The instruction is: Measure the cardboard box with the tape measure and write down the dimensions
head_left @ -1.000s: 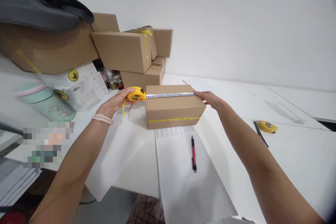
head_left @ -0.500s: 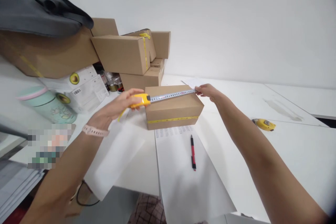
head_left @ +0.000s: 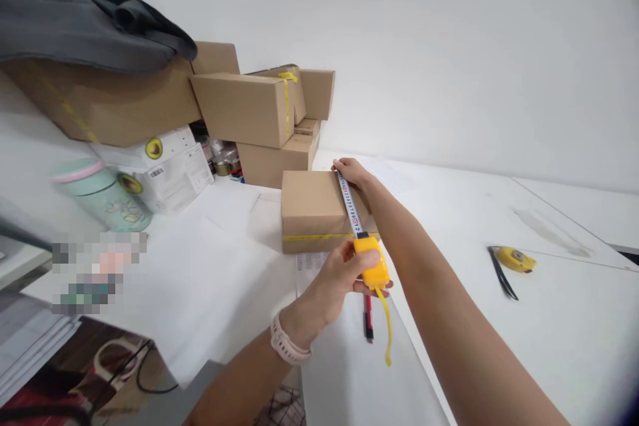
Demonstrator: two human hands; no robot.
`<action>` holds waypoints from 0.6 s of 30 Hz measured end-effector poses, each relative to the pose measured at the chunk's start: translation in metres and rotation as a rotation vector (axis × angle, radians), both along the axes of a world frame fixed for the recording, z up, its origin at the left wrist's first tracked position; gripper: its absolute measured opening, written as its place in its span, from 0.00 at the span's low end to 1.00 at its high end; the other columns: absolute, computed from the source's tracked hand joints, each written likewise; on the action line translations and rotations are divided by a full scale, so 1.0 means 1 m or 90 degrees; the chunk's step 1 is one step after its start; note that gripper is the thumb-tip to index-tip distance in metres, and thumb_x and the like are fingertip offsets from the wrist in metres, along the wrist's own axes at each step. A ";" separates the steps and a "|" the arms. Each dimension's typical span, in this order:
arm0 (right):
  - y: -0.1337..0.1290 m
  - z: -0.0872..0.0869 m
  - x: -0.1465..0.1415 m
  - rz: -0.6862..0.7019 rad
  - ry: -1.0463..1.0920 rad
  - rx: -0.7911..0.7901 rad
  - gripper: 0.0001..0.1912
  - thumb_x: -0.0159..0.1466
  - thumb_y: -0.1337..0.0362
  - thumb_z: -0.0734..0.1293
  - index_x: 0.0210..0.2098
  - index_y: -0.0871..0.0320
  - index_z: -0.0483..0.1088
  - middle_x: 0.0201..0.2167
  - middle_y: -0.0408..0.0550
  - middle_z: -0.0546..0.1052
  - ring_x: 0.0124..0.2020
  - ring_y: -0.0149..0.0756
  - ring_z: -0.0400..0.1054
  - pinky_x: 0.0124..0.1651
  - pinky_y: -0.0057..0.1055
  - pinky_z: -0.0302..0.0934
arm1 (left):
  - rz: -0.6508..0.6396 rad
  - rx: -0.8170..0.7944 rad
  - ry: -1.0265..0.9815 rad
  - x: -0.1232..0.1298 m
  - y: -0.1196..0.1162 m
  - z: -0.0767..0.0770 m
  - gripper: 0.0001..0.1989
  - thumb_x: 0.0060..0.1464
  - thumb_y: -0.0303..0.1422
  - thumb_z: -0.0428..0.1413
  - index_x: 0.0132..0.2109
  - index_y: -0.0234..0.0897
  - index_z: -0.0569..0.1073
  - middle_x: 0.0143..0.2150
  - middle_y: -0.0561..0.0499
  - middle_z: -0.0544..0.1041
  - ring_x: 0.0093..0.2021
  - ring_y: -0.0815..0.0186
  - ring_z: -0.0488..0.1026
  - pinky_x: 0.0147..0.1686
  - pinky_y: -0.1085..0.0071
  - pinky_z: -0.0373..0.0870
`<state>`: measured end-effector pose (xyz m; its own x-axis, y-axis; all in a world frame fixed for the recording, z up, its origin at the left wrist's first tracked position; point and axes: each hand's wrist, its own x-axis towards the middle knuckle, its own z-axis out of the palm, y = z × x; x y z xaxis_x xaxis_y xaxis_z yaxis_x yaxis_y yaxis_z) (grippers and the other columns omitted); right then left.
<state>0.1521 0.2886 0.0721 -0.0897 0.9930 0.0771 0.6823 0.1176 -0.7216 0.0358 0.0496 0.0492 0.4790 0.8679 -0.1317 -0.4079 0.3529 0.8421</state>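
A closed cardboard box (head_left: 314, 194) with a yellow tape band along its front side sits on the white table. My left hand (head_left: 349, 273) is wrapped round the orange tape measure (head_left: 372, 263) in front of the box, its yellow strap hanging down. The metal blade (head_left: 350, 205) runs from there across the box top, front to back. At the box's far edge my right hand (head_left: 351, 172) pinches the blade's end. Printed paper (head_left: 349, 373) lies partly under the box, with a red and black pen (head_left: 368, 323) on it.
A second yellow tape measure (head_left: 516, 259) with a black strap lies at the right. Stacked cardboard boxes (head_left: 239, 110) stand at the back left. A mint bottle (head_left: 107, 200), avocado-print boxes (head_left: 174, 180) and white paper (head_left: 210, 286) are on the left.
The tape measure has turned from lying along the box's length to running front to back. My left hand moved right and nearer; my right hand moved left to the box's far edge.
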 end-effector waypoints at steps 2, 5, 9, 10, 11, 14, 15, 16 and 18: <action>0.008 -0.005 0.000 -0.010 -0.033 0.015 0.20 0.66 0.44 0.62 0.31 0.54 0.70 0.26 0.48 0.75 0.34 0.43 0.67 0.43 0.39 0.61 | -0.002 -0.004 0.000 -0.002 0.007 0.005 0.27 0.46 0.47 0.67 0.45 0.35 0.68 0.42 0.46 0.73 0.34 0.60 0.79 0.36 0.60 0.78; 0.001 -0.014 0.005 -0.011 -0.036 0.010 0.20 0.66 0.44 0.62 0.32 0.54 0.70 0.25 0.46 0.73 0.33 0.40 0.65 0.41 0.36 0.60 | -0.003 -0.024 -0.003 -0.002 0.007 0.005 0.27 0.45 0.46 0.67 0.46 0.35 0.68 0.41 0.47 0.73 0.34 0.61 0.78 0.37 0.60 0.78; -0.025 -0.019 0.014 0.011 0.036 0.022 0.24 0.69 0.41 0.56 0.41 0.53 0.69 0.29 0.45 0.72 0.32 0.38 0.64 0.39 0.35 0.60 | -0.005 -0.045 -0.017 0.002 0.001 0.002 0.28 0.44 0.43 0.68 0.47 0.36 0.66 0.43 0.47 0.73 0.34 0.63 0.78 0.37 0.62 0.78; -0.029 -0.018 0.013 0.015 0.039 0.025 0.24 0.69 0.41 0.55 0.42 0.53 0.69 0.30 0.46 0.72 0.32 0.38 0.63 0.39 0.35 0.59 | -0.004 -0.047 -0.016 0.003 0.001 0.002 0.27 0.45 0.43 0.68 0.47 0.36 0.66 0.43 0.47 0.73 0.34 0.63 0.78 0.38 0.62 0.78; -0.031 -0.016 0.012 0.015 0.034 0.023 0.24 0.69 0.41 0.55 0.42 0.53 0.69 0.30 0.46 0.72 0.32 0.37 0.63 0.39 0.35 0.59 | -0.002 -0.047 -0.016 0.004 0.001 0.002 0.27 0.45 0.43 0.67 0.47 0.36 0.66 0.43 0.47 0.73 0.34 0.64 0.78 0.37 0.62 0.78; -0.024 -0.007 0.005 0.001 0.005 -0.009 0.21 0.67 0.43 0.60 0.39 0.54 0.70 0.29 0.46 0.72 0.32 0.37 0.62 0.39 0.35 0.60 | -0.002 -0.040 -0.013 0.004 0.005 0.003 0.26 0.46 0.44 0.66 0.47 0.36 0.67 0.42 0.47 0.73 0.34 0.63 0.78 0.36 0.62 0.78; -0.021 -0.003 0.004 -0.003 0.006 -0.021 0.20 0.66 0.43 0.62 0.39 0.54 0.71 0.29 0.46 0.73 0.32 0.38 0.62 0.39 0.35 0.61 | -0.007 -0.034 -0.008 0.002 0.005 0.003 0.26 0.47 0.45 0.66 0.47 0.36 0.67 0.42 0.47 0.73 0.34 0.62 0.78 0.36 0.62 0.78; -0.018 0.000 0.006 -0.005 0.019 -0.029 0.21 0.66 0.42 0.63 0.40 0.53 0.72 0.30 0.46 0.74 0.33 0.39 0.63 0.40 0.36 0.62 | -0.013 -0.027 0.003 -0.002 0.004 0.003 0.25 0.47 0.46 0.65 0.46 0.36 0.67 0.41 0.47 0.73 0.34 0.61 0.78 0.35 0.61 0.78; -0.017 0.005 0.016 -0.016 0.073 -0.019 0.25 0.65 0.38 0.61 0.45 0.51 0.73 0.35 0.48 0.77 0.37 0.42 0.66 0.44 0.37 0.64 | -0.014 0.006 0.038 -0.015 -0.001 0.003 0.24 0.49 0.46 0.64 0.46 0.36 0.68 0.40 0.47 0.73 0.35 0.59 0.79 0.34 0.61 0.78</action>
<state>0.1683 0.2720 0.0774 -0.0576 0.9968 0.0555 0.5972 0.0790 -0.7982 0.0208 0.0481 0.0521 0.4898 0.8583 -0.1527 -0.3483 0.3533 0.8683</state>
